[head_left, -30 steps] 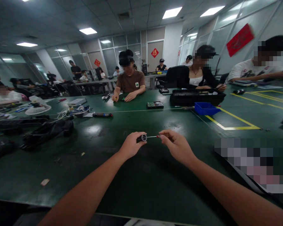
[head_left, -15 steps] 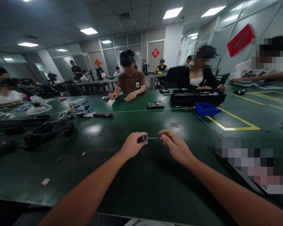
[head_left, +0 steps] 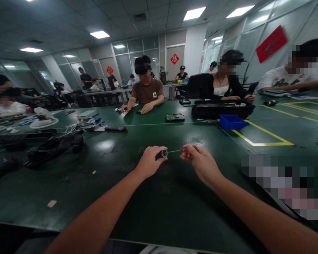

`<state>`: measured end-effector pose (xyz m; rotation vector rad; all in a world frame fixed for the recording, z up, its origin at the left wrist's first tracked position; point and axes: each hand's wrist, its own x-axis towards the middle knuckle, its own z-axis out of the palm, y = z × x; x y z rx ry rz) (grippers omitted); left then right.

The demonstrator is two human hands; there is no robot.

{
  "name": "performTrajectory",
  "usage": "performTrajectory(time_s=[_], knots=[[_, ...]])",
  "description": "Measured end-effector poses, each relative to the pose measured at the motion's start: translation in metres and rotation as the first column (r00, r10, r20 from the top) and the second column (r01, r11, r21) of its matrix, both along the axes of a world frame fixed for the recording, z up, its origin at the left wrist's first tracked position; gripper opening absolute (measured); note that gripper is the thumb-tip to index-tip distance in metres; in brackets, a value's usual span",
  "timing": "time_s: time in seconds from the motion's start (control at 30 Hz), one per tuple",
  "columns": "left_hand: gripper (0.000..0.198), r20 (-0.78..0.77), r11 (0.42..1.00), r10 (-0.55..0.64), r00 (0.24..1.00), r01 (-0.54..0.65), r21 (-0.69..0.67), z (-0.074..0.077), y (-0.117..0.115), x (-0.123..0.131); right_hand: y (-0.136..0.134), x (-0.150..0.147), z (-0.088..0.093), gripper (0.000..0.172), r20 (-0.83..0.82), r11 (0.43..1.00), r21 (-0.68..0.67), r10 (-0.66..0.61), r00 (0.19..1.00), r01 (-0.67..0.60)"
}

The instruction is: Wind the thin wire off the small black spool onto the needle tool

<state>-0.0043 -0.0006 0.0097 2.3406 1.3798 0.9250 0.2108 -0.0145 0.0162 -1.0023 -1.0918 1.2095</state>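
My left hand (head_left: 147, 163) is closed around a short black cylinder (head_left: 163, 153) whose round end has a pale ring and faces me; it looks like a small flashlight, but I cannot be sure. From my right hand (head_left: 203, 164) a thin-shafted screwdriver (head_left: 174, 151) points left, with a bit of red at the fingertips that pinch it. Most of its handle is hidden by the fingers. The tip meets the cylinder's ringed end; whether it touches or only overlaps in view is unclear. Both hands are above the green table (head_left: 159, 208).
Beyond my hands lie a hard drive (head_left: 175, 117), a blue bin (head_left: 233, 122) and a long black tray (head_left: 224, 110). To the left are a dark pen-like tool (head_left: 116, 129), cables and black parts (head_left: 55, 148). A co-worker (head_left: 147, 90) sits opposite; others sit at right.
My right hand has turned slightly and its fingers have curled further round the handle. The screwdriver now slants up toward the right. My left hand has shifted slightly right with the cylinder.
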Motion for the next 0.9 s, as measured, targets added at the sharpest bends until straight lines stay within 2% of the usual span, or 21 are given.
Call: performTrajectory(time_s=[0.07,0.13,0.23,0.5,0.9], knots=[[0.035,-0.058,1.000,-0.011,0.998,0.011,0.009,0.001,0.000,-0.001,0.005,0.002,-0.004,0.028,-0.125,0.994,-0.112,-0.001,0.992,-0.013],[0.035,-0.098,1.000,-0.002,0.995,0.000,-0.018,0.001,0.000,-0.001,0.010,0.004,-0.008,0.026,-0.113,0.990,-0.126,-0.073,0.991,0.059],[0.034,-0.104,0.999,-0.001,0.995,-0.005,-0.051,0.000,0.000,-0.002,0.011,0.006,-0.013,0.026,-0.036,0.994,-0.063,-0.094,0.995,0.091],[0.034,-0.080,0.999,-0.016,0.997,0.013,-0.040,0.002,-0.002,0.000,0.003,0.003,-0.010,0.031,0.154,0.997,0.068,-0.047,0.987,0.037],[0.034,-0.074,0.998,-0.042,0.996,0.039,-0.038,0.002,-0.002,0.002,0.002,0.000,-0.005,0.032,0.147,0.997,0.052,-0.060,0.987,0.052]])
